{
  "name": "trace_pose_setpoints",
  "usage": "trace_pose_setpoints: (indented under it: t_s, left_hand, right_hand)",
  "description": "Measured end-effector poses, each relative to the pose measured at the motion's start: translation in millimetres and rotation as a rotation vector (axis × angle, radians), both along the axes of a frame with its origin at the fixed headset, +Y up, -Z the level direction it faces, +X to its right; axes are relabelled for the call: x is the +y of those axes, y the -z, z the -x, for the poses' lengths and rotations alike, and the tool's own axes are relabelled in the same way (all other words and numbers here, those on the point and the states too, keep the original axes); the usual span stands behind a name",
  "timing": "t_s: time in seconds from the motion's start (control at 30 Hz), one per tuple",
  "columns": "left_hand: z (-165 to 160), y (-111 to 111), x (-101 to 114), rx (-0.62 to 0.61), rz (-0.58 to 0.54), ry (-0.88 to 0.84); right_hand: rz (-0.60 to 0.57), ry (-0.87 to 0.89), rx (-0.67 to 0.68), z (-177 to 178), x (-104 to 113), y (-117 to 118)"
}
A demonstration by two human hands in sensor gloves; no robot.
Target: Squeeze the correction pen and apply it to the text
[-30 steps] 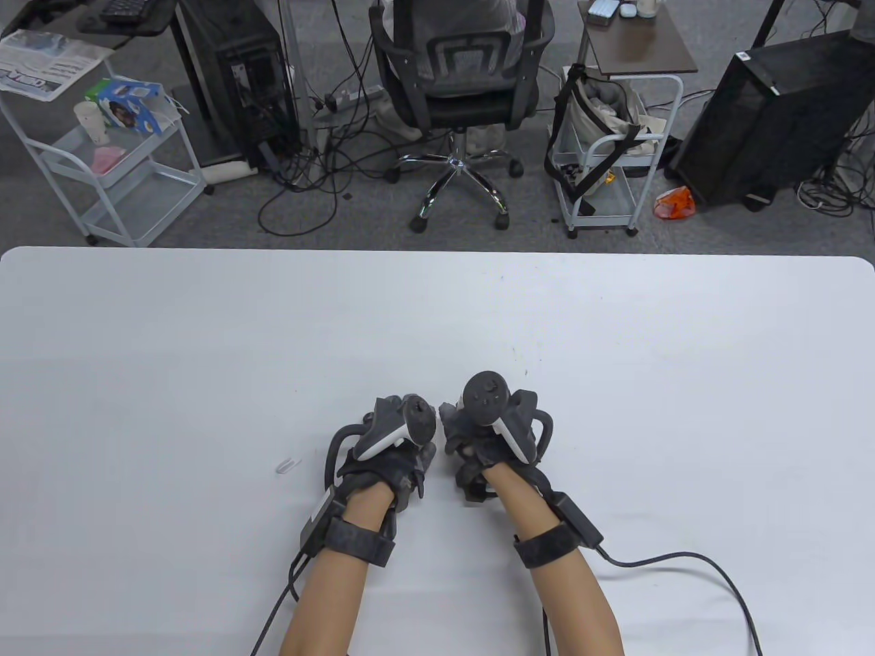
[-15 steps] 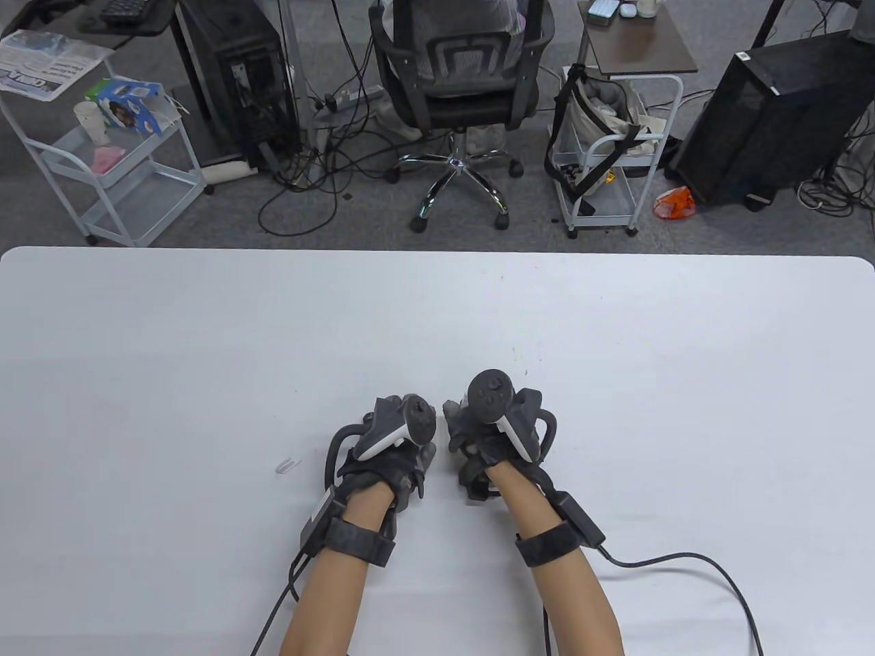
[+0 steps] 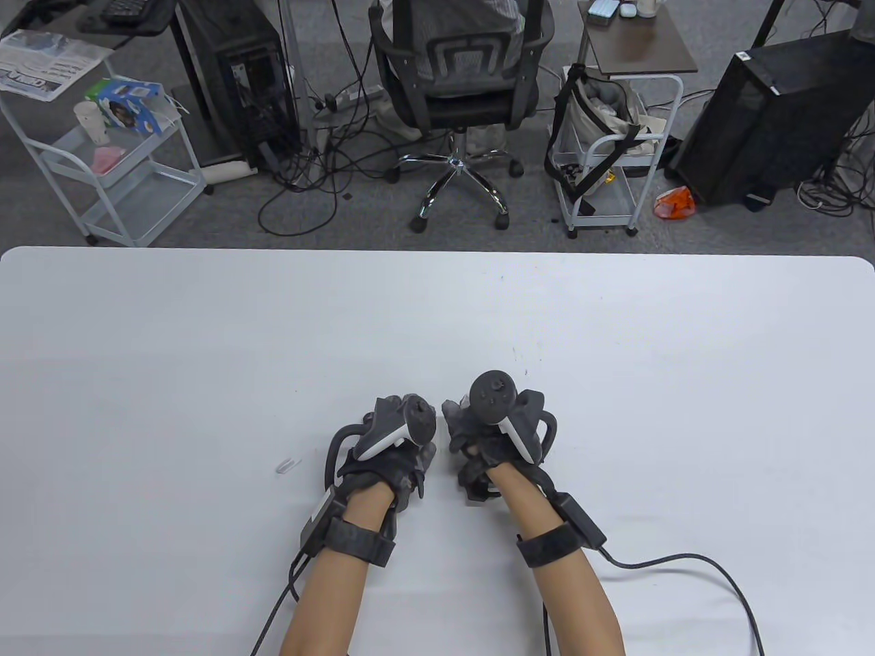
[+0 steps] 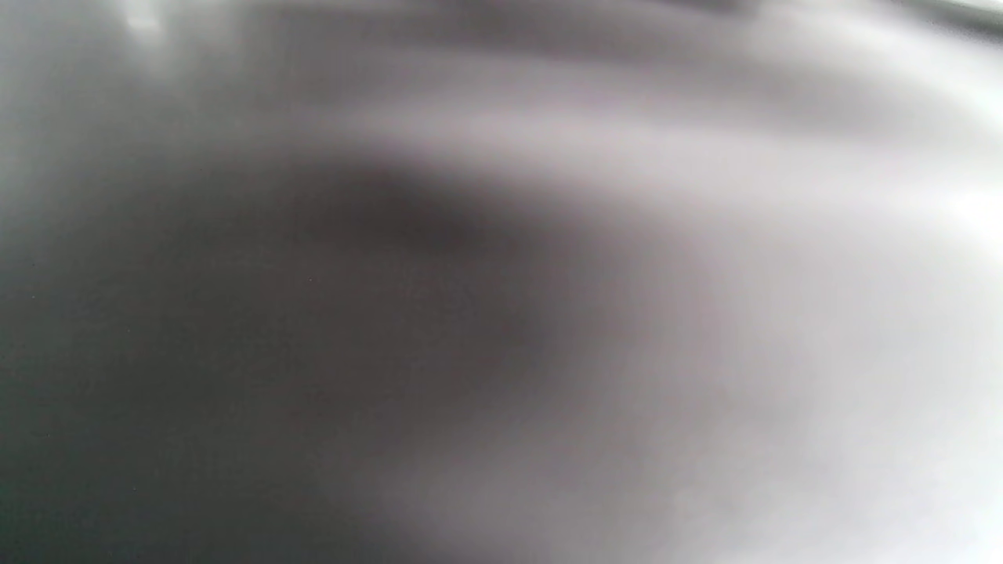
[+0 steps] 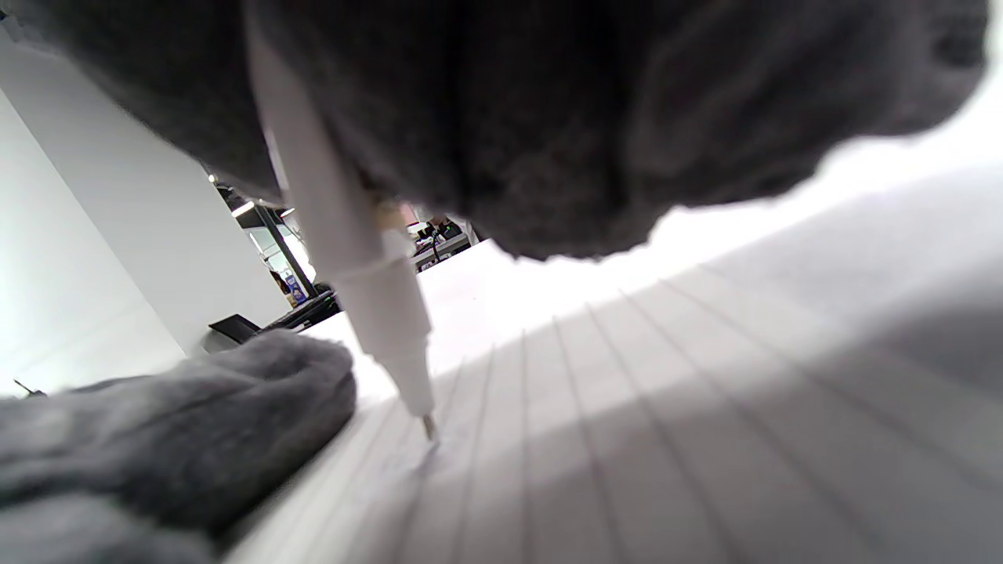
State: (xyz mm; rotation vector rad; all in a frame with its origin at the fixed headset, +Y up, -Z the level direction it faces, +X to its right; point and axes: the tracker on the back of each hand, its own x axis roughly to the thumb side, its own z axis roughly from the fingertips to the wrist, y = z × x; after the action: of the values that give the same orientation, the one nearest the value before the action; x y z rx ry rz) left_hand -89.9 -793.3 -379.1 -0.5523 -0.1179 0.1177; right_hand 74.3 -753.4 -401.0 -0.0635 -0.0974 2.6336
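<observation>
We note the right hand [image 3: 493, 437] clenched around a slim white plastic correction pen [image 5: 368, 290], its barrel running up into the dark glove in the right wrist view. The pen's fine metal tip [image 5: 429, 428] touches, or all but touches, a sheet of white ruled paper [image 5: 627, 407] lying on the white desk [image 3: 205, 342]. We cannot make out any written text at the tip; the lines there are blurred.

The left hand [image 3: 389, 444] sits just beside the right one, palm down. In the right wrist view its grey gloved fingers [image 5: 180, 439] rest on the near edge of the sheet, apparently pinning it; they grasp nothing we can see. The left wrist view is a grey blur and tells us nothing.

A small clear plastic cap [image 3: 288, 466] lies on the desk to the left of the left hand, probably the pen's.

Judgement on the step in hand: fluid is being laid down. To do it well we would:
- keep the tip pressed lightly so the valve opens, squeezing the barrel gently and evenly to avoid a blob
- draw the tip along the ruled line in one slow stroke
- keep the left hand flat so the sheet does not creep
</observation>
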Motion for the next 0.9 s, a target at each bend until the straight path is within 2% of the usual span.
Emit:
trace_pose_setpoints:
  t_s: [0.43,0.9]
  left_hand:
    - [-0.1,0.0,-0.3,0.001,0.001,-0.002]
    - [0.0,0.0,-0.3,0.001,0.001,-0.002]
  right_hand:
    - [0.031,0.003,0.017,4.3,-1.1,1.3]
    - [0.01,-0.002,0.013,7.5,-1.4,0.0]
